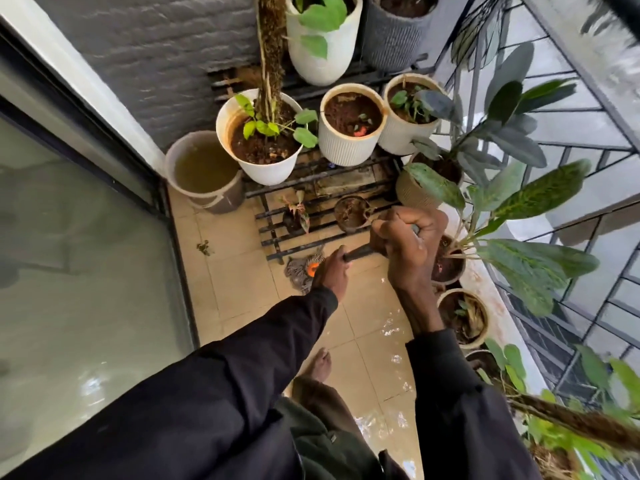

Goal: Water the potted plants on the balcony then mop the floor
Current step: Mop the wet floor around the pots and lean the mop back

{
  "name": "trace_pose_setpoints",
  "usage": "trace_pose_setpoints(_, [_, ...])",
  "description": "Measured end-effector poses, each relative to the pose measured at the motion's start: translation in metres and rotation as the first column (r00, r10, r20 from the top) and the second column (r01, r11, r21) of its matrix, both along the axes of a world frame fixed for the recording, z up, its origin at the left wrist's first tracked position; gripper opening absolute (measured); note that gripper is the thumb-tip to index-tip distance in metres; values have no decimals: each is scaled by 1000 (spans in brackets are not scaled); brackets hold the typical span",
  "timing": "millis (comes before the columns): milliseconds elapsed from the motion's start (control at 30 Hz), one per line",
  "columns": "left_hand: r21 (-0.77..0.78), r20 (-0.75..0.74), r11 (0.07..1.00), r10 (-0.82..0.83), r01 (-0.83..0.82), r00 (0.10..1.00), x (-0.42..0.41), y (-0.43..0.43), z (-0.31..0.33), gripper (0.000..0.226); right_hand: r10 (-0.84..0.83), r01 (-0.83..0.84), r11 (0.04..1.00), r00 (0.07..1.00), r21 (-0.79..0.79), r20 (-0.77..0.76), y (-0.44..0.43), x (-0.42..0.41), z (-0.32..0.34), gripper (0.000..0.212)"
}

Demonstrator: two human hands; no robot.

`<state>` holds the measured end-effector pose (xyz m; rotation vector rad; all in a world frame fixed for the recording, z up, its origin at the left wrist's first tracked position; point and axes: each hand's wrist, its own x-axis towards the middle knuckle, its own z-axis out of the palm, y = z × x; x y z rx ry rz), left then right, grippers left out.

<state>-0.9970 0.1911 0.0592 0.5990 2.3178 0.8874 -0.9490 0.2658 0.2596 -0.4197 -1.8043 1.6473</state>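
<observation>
Both hands' fingers [408, 226] clench the mop handle [360, 252]; mop head [304, 270] touches rack edge [298, 249].

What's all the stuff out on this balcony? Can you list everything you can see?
Mop handle: one, dark, gripped by both hands.
Mop head: one, grey strands with an orange hub, on the tiles by the rack.
Bucket: one, grey, full of murky water, in the corner by the glass door.
Plant rack: one, black metal bars, against the grey wall.
White pots: four on the rack, with soil or plants.
Dark ribbed pot: one, top of rack.
Small dark pots: two, lowest shelf.
Leafy potted plants: several, along the railing.
Floor tiles: beige, wet.
Left hand: lower on the handle.
Right hand: higher on the handle.
</observation>
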Motion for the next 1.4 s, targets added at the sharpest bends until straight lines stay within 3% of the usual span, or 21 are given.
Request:
trace_pose_setpoints(300, [-113, -64, 990, 74, -81, 995, 12, -80, -14, 47, -17, 17, 1000, 995, -2, -96, -47, 6, -12, 31])
trace_pose_setpoints(500, [-119, -81, 987, 97, -107, 992, -40, -118, -30, 55, 7, -12, 999, 994, -46, -110, -90, -32, -24, 30])
trace_pose_setpoints(667, [-137, -164, 986, 73, -96, 984, -98, -132, -44, 47, -61, 52, 992, 995, -116, -75, -110, -72, -45, 31])
trace_pose_setpoints(900, [-88, -102, 987, 124, -134, 987, -172, -147, -56, 43, -103, 98, 991, 994, -91, -44, -134, -130, -63, 37])
trace_pose_setpoints(1133, [-96, -67, 991, 91, -98, 994, -198, -149, -34, 35, -99, 98, 989, 995, -109, -3, -131, -174, -25, 35])
trace_pose_setpoints(1267, [-124, -31, 992, 34, -37, 999, -194, -157, -32, 50, -95, 99, 989, 995, -111, 35, -135, -190, -8, 41])
trace_pose_setpoints(1400, [-121, 40, 992, 44, -39, 998, -187, -166, -44, 57, -141, 142, 989, 990, -35, 16, -144, -196, -2, 33])
